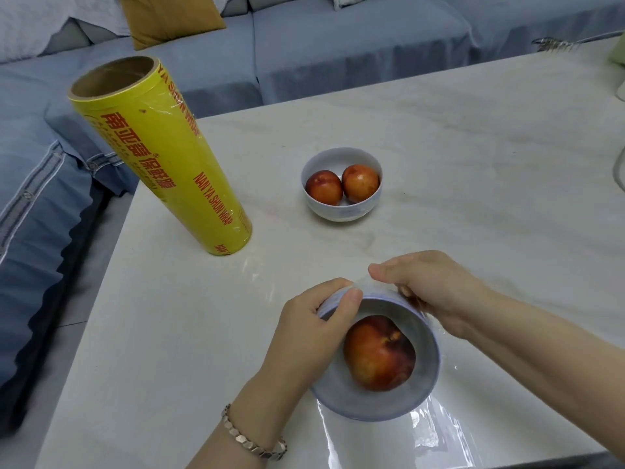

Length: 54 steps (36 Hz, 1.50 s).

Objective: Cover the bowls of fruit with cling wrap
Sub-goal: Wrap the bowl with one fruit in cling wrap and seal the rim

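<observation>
The left hand (313, 328) has its grip curled over the near bowl's (368, 409) rim while the right hand's (431, 286) grip pinches cling wrap (429, 431) there; sealing seems underway, and tucking the loose film comes next.

The surface (439, 147) fills the middle and right of the frame. A sofa (338, 38) runs behind it along the top and down the left edge, with a cushion (165, 18) on it at the upper left. The roll of cling wrap (162, 157) stands on end at the surface's left, well apart from the bowls. The far bowl (341, 211) sits at centre, to the right of the roll, with two fruits (341, 186) side by side in it. The near bowl (372, 404) sits at the lower centre with one fruit (378, 353) in it. The left grip (304, 330) clasps its left rim, and the right grip (429, 286) curls over its far right rim. A sheet of wrap (429, 424) lies on the surface beside the near bowl, spreading to the lower right.
</observation>
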Tool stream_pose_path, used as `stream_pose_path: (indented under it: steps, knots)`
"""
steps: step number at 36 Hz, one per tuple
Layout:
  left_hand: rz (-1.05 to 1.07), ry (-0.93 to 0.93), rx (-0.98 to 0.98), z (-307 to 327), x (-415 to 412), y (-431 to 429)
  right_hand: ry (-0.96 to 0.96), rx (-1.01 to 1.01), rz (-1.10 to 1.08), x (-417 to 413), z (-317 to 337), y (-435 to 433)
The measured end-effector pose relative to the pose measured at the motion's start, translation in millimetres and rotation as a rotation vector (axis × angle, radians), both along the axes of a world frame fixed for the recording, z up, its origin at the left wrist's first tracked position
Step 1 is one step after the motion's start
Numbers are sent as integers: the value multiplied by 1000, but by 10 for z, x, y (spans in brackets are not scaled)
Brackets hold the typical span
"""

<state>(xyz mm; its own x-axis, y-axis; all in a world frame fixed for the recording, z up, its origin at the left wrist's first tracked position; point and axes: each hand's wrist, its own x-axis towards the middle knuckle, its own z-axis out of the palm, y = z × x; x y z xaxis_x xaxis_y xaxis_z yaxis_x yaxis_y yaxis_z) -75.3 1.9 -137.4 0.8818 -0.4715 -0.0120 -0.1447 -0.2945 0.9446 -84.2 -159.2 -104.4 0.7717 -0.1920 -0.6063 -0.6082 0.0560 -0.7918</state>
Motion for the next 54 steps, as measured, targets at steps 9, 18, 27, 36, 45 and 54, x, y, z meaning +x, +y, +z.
stream_pose_path:
  steps: [9,18,27,36,45,54]
  knots:
    - [56,29,-25,-9,-42,-4,-42,-224,141,9,-54,2]
    - [93,51,44,10,0,-49,-211,-201,81,-76,-108,-177]
    - [112,66,15,-4,15,-31,-623,-384,425,-283,-7,-68]
    - [114,62,36,-37,17,1,-377,-384,476,-170,-102,-47]
    - [30,155,60,55,140,96,-345,-176,198,-320,-117,-332]
    - [140,174,178,114,219,74,-315,-170,277,-166,-24,-164]
